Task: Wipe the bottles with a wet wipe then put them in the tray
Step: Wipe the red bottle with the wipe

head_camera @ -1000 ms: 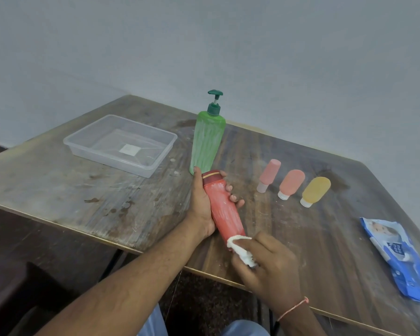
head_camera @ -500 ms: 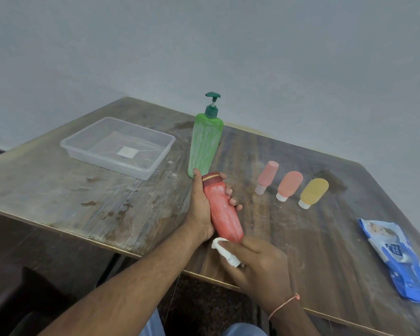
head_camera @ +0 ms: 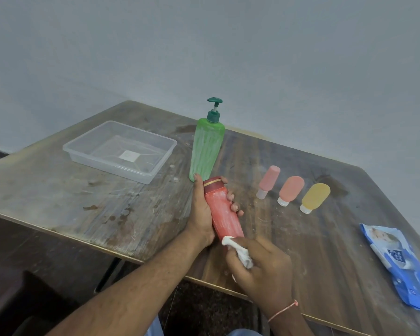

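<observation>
One red bottle [head_camera: 222,209] is gripped by the curled fingers of the left hand [head_camera: 201,209], tilted over the wooden table [head_camera: 107,202]. One white wet wipe [head_camera: 238,251] is pinched against its base by the right hand [head_camera: 260,265]. One green pump bottle [head_camera: 206,149] stands behind; three small tubes [head_camera: 291,190] lie to the right. One clear tray [head_camera: 119,149] sits to the left, one blue wipes pack [head_camera: 398,265] far right.

Right hand [head_camera: 260,260] rubbed wipe [head_camera: 238,249] around bottle [head_camera: 224,212] base.
</observation>
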A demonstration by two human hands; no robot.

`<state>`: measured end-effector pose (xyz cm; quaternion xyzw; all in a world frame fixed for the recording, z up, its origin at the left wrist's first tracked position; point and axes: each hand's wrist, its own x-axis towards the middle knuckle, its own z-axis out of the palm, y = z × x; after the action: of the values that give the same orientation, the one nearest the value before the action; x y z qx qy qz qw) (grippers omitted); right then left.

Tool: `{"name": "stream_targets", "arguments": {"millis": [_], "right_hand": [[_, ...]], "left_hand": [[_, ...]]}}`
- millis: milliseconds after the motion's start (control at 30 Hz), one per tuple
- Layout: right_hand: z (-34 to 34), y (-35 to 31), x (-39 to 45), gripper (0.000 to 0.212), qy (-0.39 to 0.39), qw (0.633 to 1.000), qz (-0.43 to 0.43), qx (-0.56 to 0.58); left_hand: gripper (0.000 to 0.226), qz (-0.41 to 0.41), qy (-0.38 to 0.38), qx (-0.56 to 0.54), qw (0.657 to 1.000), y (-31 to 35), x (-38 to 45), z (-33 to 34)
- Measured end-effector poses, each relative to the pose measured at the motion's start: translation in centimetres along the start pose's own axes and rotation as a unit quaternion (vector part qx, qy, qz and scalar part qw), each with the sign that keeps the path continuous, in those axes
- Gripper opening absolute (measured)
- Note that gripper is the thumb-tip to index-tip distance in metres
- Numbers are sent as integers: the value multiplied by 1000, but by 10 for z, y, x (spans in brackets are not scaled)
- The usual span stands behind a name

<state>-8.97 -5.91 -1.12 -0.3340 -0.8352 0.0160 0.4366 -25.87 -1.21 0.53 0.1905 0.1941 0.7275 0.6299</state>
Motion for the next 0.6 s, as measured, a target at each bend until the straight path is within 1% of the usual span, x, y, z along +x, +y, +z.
{"name": "stream_targets", "arguments": {"millis": [100,133,167,267,333,433,500,567,600], "right_hand": [[-2,-2,-1,31,-77,996,-14,38],[-1,-4,1,31,-84,996,-11,40],[0,-5,3,30,-72,996,7,47],[-5,-2,5,23,-3,990,107,87],[-9,5,4,27,-2,979,177,103],[-9,13,9,23,-6,952,266,152],[-7,12,11,20,-14,947,270,174],[-8,9,12,26,-30,946,255,196],[-8,9,10,29,-31,943,262,203]], "left_hand": [[75,-3,-4,-2,1000,0,0,-2],[75,-4,-8,-1,1000,0,1,-2],[76,-6,-9,-2,1000,0,1,-2],[76,-3,-1,2,1000,0,2,-3],[76,-1,2,4,1000,1,1,-3],[76,-2,0,11,1000,1,0,-3],[76,-5,0,11,1000,2,0,-3],[77,-4,0,7,1000,3,0,-3],[77,-4,0,6,1000,3,0,-3]]}}
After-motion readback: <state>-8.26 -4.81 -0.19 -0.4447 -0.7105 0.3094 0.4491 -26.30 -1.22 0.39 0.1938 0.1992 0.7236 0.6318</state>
